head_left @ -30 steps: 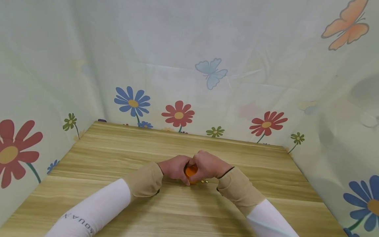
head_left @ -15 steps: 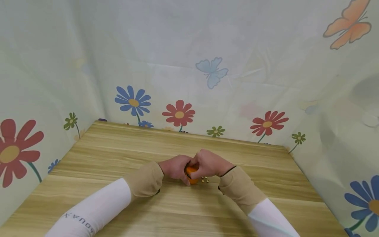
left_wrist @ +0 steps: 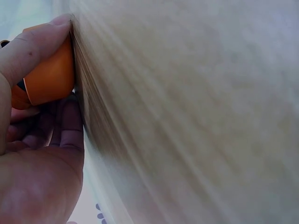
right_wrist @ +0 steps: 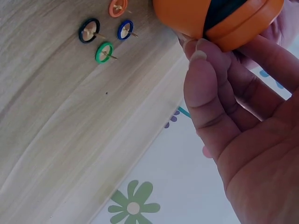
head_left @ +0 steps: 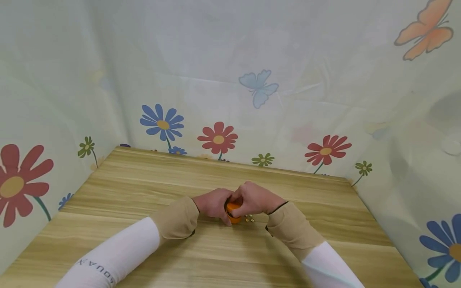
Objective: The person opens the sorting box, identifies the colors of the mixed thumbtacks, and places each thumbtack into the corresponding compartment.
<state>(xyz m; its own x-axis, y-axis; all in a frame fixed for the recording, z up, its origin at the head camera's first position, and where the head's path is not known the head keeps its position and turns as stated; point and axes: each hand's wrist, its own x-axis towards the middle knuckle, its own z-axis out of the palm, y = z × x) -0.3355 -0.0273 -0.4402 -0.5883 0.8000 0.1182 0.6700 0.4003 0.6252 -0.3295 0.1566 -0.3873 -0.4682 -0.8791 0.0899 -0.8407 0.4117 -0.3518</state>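
Note:
Near the middle of the table, my left hand [head_left: 215, 203] grips a small round orange container [left_wrist: 52, 77], thumb on one side and fingers on the other. My right hand [head_left: 253, 199] pinches its orange lid [right_wrist: 250, 25], which sits tilted on the body with a dark gap between them. Part of the lid is hidden behind the fingers. Beside the container, several thumbtacks lie points up: a green thumbtack [right_wrist: 104, 52], a blue thumbtack [right_wrist: 125, 30], a black thumbtack [right_wrist: 88, 31] and an orange thumbtack [right_wrist: 117, 6].
The wood-grain table [head_left: 173, 172] extends around both hands. Pale cloth walls [head_left: 201, 52] printed with flowers and butterflies enclose its back and sides.
My right hand has risen slightly, and a dark gap now shows between the lid and the container. More thumbtacks have come into sight beside it. The left hand keeps its place.

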